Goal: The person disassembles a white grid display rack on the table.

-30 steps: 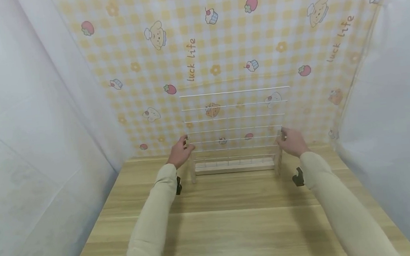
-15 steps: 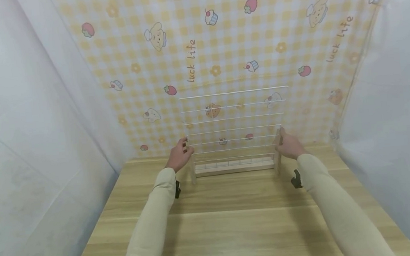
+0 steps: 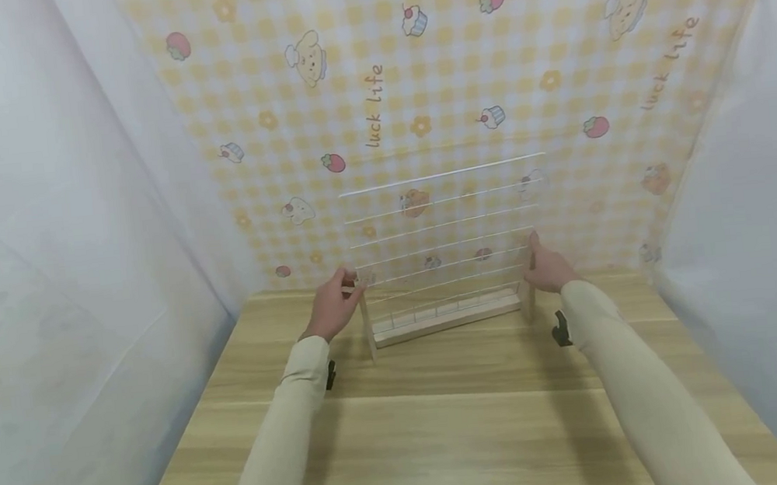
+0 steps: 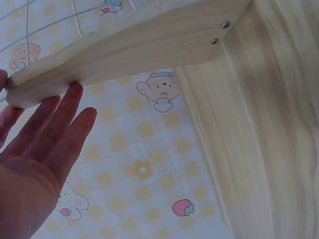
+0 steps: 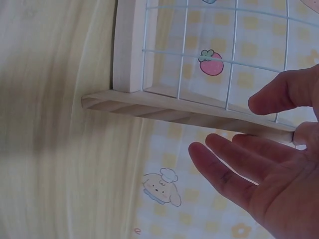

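Observation:
A white wire grid display rack (image 3: 446, 252) stands upright on the table near the back. Two wooden side posts and a wooden bottom bar (image 3: 448, 320) frame its lower part. At the top of the left post (image 4: 134, 45), my left hand (image 3: 333, 304) holds the wood between thumb and fingers; the thumb is mostly cut off in the left wrist view. My right hand (image 3: 549, 267) grips the upper end of the right post (image 5: 189, 113), its thumb on the grid side and its fingers on the outer side. The rack sits at an angle, left end nearer me.
The wood-grain table (image 3: 443, 440) stretches from the rack toward me. Close behind the rack hangs a yellow checked cloth (image 3: 456, 72) with cartoon prints. White sheets enclose the left side (image 3: 43, 229) and right side (image 3: 757, 207).
The rack has turned: its left end came toward me with my left hand, while its right end went slightly back. Both hands keep hold of the posts. The head view has shifted slightly.

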Demonstrator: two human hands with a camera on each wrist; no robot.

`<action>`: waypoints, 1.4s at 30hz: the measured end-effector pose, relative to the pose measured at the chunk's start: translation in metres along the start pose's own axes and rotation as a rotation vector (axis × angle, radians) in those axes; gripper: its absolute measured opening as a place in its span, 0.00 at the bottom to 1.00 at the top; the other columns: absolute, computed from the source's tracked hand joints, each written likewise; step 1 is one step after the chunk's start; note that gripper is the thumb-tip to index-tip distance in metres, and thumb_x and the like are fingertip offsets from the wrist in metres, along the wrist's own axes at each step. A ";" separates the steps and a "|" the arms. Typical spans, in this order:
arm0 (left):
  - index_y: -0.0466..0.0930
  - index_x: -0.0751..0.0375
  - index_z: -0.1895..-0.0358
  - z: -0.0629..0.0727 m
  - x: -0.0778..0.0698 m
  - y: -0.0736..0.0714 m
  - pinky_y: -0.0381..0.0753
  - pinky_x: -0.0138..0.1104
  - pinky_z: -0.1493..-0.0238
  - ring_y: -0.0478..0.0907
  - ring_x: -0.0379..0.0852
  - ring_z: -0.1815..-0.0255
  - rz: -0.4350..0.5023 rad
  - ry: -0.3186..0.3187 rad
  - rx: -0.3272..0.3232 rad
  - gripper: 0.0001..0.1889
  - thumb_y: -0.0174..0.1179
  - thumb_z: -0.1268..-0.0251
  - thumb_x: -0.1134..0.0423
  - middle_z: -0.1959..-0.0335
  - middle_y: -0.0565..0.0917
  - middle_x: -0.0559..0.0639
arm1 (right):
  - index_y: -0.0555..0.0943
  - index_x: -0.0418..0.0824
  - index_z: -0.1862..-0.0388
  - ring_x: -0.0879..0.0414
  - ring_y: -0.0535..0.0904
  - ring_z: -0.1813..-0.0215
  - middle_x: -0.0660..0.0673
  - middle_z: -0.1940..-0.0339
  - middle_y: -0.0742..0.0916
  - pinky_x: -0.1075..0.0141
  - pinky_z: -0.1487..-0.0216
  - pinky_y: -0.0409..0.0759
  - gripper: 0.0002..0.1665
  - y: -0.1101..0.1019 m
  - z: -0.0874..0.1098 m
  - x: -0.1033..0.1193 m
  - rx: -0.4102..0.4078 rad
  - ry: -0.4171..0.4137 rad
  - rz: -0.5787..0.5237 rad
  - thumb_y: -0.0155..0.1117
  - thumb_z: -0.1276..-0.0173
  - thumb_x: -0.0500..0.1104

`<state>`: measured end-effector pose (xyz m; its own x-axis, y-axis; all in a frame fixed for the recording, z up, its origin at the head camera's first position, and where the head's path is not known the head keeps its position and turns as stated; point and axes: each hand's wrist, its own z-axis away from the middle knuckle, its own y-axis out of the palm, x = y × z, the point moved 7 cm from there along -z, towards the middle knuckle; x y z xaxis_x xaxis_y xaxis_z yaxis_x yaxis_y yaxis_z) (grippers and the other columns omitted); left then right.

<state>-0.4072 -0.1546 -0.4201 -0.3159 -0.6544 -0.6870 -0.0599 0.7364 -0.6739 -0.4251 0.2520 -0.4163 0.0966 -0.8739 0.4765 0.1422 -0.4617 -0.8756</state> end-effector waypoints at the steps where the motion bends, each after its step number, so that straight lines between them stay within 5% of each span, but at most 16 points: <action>1: 0.72 0.64 0.41 0.003 0.000 -0.001 0.88 0.49 0.49 0.86 0.61 0.50 -0.011 0.010 -0.009 0.20 0.55 0.23 0.52 0.43 0.82 0.66 | 0.30 0.28 0.21 0.43 0.80 0.66 0.20 0.45 0.80 0.54 0.62 0.82 0.57 0.000 -0.001 0.001 -0.005 -0.005 0.010 0.55 0.36 0.38; 6: 0.74 0.63 0.46 0.017 -0.002 -0.009 0.89 0.47 0.52 0.88 0.60 0.54 -0.037 0.041 -0.043 0.16 0.58 0.25 0.54 0.46 0.85 0.64 | 0.32 0.28 0.21 0.29 0.82 0.51 0.17 0.40 0.77 0.38 0.40 0.78 0.54 0.001 -0.008 0.007 -0.008 -0.037 0.054 0.53 0.34 0.38; 21: 0.77 0.58 0.49 0.051 -0.001 -0.013 0.89 0.41 0.56 0.88 0.53 0.56 -0.001 0.035 -0.083 0.14 0.58 0.25 0.52 0.53 0.86 0.57 | 0.30 0.33 0.19 0.22 0.69 0.33 0.19 0.27 0.64 0.35 0.27 0.65 0.54 0.005 -0.014 0.026 0.051 -0.021 0.051 0.53 0.32 0.38; 27: 0.77 0.61 0.50 0.061 -0.002 -0.015 0.90 0.39 0.57 0.87 0.54 0.55 0.014 0.056 -0.127 0.15 0.60 0.27 0.53 0.55 0.86 0.57 | 0.29 0.30 0.21 0.21 0.67 0.32 0.15 0.32 0.68 0.33 0.27 0.65 0.56 0.009 -0.014 0.038 0.041 -0.051 0.040 0.54 0.34 0.39; 33: 0.78 0.62 0.51 0.064 -0.002 -0.012 0.89 0.37 0.61 0.87 0.53 0.57 0.047 0.048 -0.179 0.14 0.61 0.28 0.55 0.56 0.85 0.56 | 0.38 0.33 0.20 0.19 0.61 0.30 0.15 0.28 0.62 0.28 0.34 0.69 0.58 0.004 -0.009 0.053 -0.184 -0.005 -0.020 0.62 0.36 0.45; 37: 0.78 0.61 0.50 0.066 -0.002 -0.011 0.89 0.35 0.63 0.87 0.53 0.58 0.065 0.051 -0.228 0.14 0.61 0.28 0.55 0.56 0.86 0.55 | 0.42 0.37 0.18 0.24 0.56 0.24 0.20 0.24 0.59 0.28 0.30 0.64 0.63 0.000 -0.002 0.075 -0.385 -0.090 -0.156 0.72 0.38 0.49; 42: 0.77 0.62 0.49 0.068 -0.003 -0.009 0.89 0.37 0.63 0.87 0.55 0.58 0.060 0.066 -0.270 0.13 0.62 0.28 0.58 0.55 0.86 0.56 | 0.40 0.49 0.16 0.28 0.54 0.22 0.27 0.19 0.51 0.29 0.28 0.63 0.69 0.004 0.005 0.104 -0.474 -0.205 -0.315 0.78 0.43 0.52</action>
<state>-0.3411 -0.1710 -0.4303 -0.3866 -0.6019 -0.6988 -0.2863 0.7986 -0.5294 -0.4093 0.1601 -0.3702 0.3161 -0.6587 0.6827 -0.2550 -0.7521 -0.6077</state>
